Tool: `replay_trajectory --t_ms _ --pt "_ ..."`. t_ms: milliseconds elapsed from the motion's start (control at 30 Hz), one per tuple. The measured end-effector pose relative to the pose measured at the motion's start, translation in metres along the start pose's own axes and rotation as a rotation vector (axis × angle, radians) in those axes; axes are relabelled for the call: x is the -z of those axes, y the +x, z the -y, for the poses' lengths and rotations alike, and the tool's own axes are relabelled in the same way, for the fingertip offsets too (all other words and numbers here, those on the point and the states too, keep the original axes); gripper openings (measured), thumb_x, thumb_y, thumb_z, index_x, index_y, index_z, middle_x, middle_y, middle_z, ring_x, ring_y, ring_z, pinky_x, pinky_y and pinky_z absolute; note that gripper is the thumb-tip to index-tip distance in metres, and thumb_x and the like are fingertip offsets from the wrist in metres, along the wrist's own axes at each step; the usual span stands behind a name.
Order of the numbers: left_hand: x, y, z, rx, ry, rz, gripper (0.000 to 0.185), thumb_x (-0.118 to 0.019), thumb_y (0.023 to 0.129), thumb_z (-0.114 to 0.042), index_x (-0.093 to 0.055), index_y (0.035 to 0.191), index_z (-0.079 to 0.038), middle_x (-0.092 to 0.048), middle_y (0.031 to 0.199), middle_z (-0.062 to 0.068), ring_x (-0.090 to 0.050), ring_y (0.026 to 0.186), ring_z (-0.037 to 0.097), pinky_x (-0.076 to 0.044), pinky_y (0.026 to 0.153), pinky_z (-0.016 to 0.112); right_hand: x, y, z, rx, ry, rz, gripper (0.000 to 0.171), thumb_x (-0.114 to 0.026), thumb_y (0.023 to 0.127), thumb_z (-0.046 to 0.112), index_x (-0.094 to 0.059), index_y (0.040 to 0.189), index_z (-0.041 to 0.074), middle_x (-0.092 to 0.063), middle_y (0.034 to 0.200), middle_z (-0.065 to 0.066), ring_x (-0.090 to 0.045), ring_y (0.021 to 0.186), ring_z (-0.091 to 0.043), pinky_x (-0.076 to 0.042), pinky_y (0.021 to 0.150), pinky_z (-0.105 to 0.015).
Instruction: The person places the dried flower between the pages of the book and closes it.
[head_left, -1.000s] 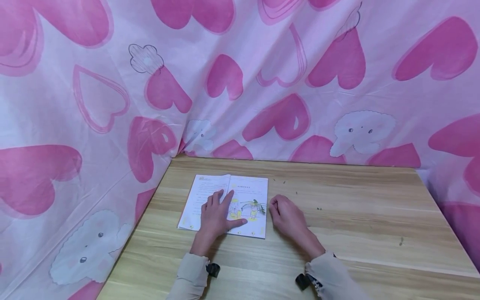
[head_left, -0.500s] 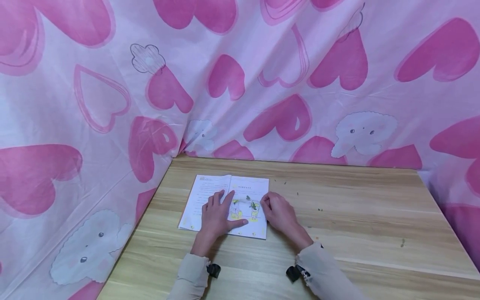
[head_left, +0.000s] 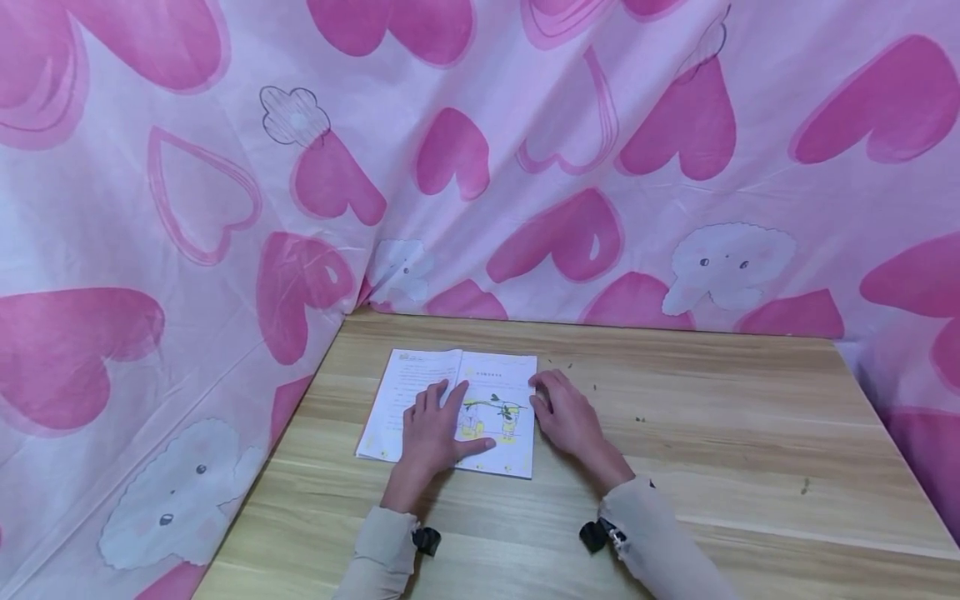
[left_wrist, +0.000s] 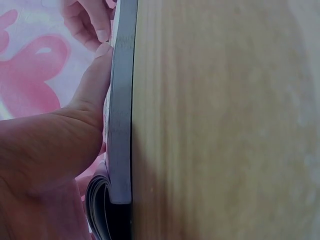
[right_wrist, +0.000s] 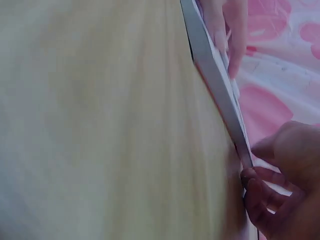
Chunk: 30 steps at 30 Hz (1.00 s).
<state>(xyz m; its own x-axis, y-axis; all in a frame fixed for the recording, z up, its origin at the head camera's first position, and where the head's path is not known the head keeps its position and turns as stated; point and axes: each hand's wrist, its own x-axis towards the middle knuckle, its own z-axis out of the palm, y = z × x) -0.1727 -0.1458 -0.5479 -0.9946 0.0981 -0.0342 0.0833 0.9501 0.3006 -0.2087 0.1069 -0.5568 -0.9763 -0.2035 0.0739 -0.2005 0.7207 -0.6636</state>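
An open book [head_left: 517, 458] lies on the wooden table, with print on its left page and a yellow cartoon drawing on its right page. My left hand [head_left: 429, 433] presses flat over the middle fold, fingers and thumb spread. Across the right page's drawing lies a thin green sprig [head_left: 495, 398] with small leaves. My right hand [head_left: 568, 414] is at the book's right edge, thumb and forefinger apart near the sprig's end. In the right wrist view, its fingers [right_wrist: 254, 192] bend loosely at the edge of the book [right_wrist: 220, 85].
Small green bits [head_left: 640, 419] are scattered on the table [head_left: 712, 467] right of the book. A pink curtain [head_left: 450, 250] with hearts hangs behind and to the left. Beneath the book in the left wrist view, some pages [left_wrist: 97, 195] curl round.
My right hand moved left onto the page edge, then slightly back, its thumb and forefinger parting. The sprig's leaves shifted left and up on the page. My left hand stayed put.
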Motion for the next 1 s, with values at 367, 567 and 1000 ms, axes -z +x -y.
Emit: replay_trajectory --t_ms 367,567,1000 --pt "-0.002 0.000 -0.001 0.012 0.005 0.005 0.116 -0.083 0.074 -0.081 -0.039 0.168 -0.030 -0.035 0.173 0.013 -0.037 0.150 0.037 -0.041 0.118 0.064 0.013 0.011 -0.010 0.031 -0.110 0.166 0.063 -0.063 0.110 0.032 -0.042 0.167 0.014 -0.034 0.178 -0.007 -0.033 0.165 -0.032 -0.036 0.129 -0.060" --pt "-0.003 -0.001 0.001 -0.003 0.016 0.008 0.116 -0.080 0.077 -0.082 -0.036 0.170 -0.029 -0.033 0.174 0.014 -0.037 0.153 0.038 -0.040 0.119 0.065 0.011 0.010 -0.009 0.056 -0.171 0.173 0.067 -0.062 0.111 0.037 -0.040 0.167 0.011 -0.034 0.178 -0.008 -0.039 0.161 -0.037 -0.042 0.124 -0.060" --pt "0.009 -0.004 0.033 0.114 -0.145 -0.160 0.088 -0.073 0.101 -0.050 -0.037 0.166 -0.002 -0.045 0.164 0.028 -0.042 0.152 0.048 -0.040 0.120 0.069 0.009 0.009 -0.010 0.057 -0.228 0.172 0.068 -0.059 0.111 0.042 -0.037 0.169 0.013 -0.031 0.179 -0.005 -0.043 0.159 -0.036 -0.051 0.114 -0.064"
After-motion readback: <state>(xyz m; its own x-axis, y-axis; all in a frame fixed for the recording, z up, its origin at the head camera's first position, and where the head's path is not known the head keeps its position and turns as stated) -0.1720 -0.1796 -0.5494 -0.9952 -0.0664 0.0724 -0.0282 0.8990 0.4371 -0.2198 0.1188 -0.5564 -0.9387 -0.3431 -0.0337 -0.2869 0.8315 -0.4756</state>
